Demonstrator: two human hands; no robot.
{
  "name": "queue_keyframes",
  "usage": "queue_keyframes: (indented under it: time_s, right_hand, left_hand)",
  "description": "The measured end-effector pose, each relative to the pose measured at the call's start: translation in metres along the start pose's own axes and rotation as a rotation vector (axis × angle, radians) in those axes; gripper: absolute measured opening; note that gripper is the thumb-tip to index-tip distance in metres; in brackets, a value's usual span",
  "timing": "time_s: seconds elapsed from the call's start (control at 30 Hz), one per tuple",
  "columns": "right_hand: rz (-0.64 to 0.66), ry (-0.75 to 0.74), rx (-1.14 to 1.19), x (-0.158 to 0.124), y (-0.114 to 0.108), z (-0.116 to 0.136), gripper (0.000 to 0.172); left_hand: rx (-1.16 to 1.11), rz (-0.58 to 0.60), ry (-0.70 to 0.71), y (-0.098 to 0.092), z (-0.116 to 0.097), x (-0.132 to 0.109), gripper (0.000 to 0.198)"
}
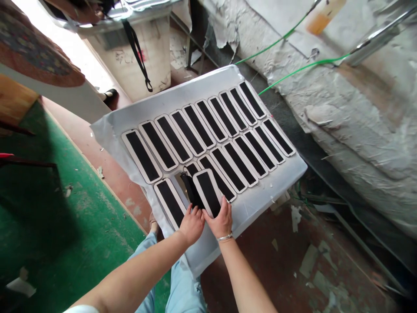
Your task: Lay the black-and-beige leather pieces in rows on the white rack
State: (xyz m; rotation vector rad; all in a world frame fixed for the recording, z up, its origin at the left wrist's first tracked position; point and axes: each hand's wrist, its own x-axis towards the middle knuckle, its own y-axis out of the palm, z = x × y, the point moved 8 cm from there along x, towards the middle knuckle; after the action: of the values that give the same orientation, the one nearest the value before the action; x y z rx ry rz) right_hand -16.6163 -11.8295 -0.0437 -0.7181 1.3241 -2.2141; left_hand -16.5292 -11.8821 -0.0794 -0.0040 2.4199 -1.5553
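Observation:
My right hand (220,219), with a bracelet at the wrist, grips the near end of a white-edged rectangular piece with a black strip down its middle (208,191). This piece is tilted up above the others. Close beside it, the fingers of my left hand (193,225) are closed at the near end of a loose black strip (193,191), which partly overlaps the pieces below. More white-edged black pieces (180,134) lie in two rows on the covered table. One of them (169,202) lies just left of my left hand. The fingertips of both hands nearly meet.
A pale sheet covers the table (257,204). Behind it stands a large whitish bin (143,61) with a black strap (135,52) hanging down. Another person's arm (73,11) shows at top left. Green cords (302,67) run to the paper-crusted surface (312,100) on the right.

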Motion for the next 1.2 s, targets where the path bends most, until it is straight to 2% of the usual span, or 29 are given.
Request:
queue_keyframes:
  time_s: [0.1,0.2,0.27,0.4,0.5,0.6,0.67,0.73,0.83,0.93,1.03,1.13,1.2]
  right_hand:
    - [0.032,-0.08,0.032,-0.008,-0.006,0.007,0.087]
    - [0.08,-0.041,0.101,-0.015,-0.007,0.009,0.089]
    - [0.104,0.006,0.146,-0.017,-0.005,0.011,0.089]
    - [0.121,0.047,0.162,-0.011,0.006,0.011,0.084]
    - [0.106,0.069,0.138,-0.001,0.01,0.007,0.086]
    - [0.108,0.021,0.115,0.0,0.012,0.011,0.088]
    - [0.155,-0.025,0.092,-0.004,0.016,0.018,0.089]
    - [0.216,-0.046,0.058,-0.011,0.021,0.025,0.089]
    - [0.241,0.002,0.001,-0.015,0.025,0.026,0.087]
    - [0.232,0.032,-0.052,-0.01,0.027,0.027,0.085]
    - [0.29,0.003,-0.111,-0.002,0.037,0.039,0.083]
    - [0.351,-0.008,-0.138,0.003,0.05,0.051,0.084]
    - [0.355,-0.009,-0.134,0.005,0.056,0.054,0.084]
  left_hand:
    - [0.039,0.035,0.043,0.006,0.0,-0.009,0.042]
    - [0.035,0.086,0.096,0.012,0.001,-0.016,0.043]
    - [0.021,0.135,0.13,0.011,0.002,-0.011,0.039]
    - [-0.015,0.212,0.218,-0.008,0.019,0.011,0.025]
    - [-0.017,0.179,0.235,-0.028,0.052,0.022,0.026]
    - [0.034,0.141,0.218,-0.039,0.081,0.026,0.028]
    - [0.077,0.147,0.222,-0.042,0.085,0.027,0.027]
    - [0.097,0.178,0.22,-0.045,0.079,0.027,0.024]
    - [0.096,0.189,0.204,-0.06,0.067,0.024,0.02]
    - [-0.016,0.04,0.049,-0.087,0.08,0.015,0.024]
    - [-0.268,-0.127,-0.289,-0.099,0.125,0.001,0.025]
    - [-0.601,-0.181,-0.601,-0.079,0.168,-0.008,0.03]
    - [-0.797,-0.155,-0.733,-0.06,0.182,-0.008,0.037]
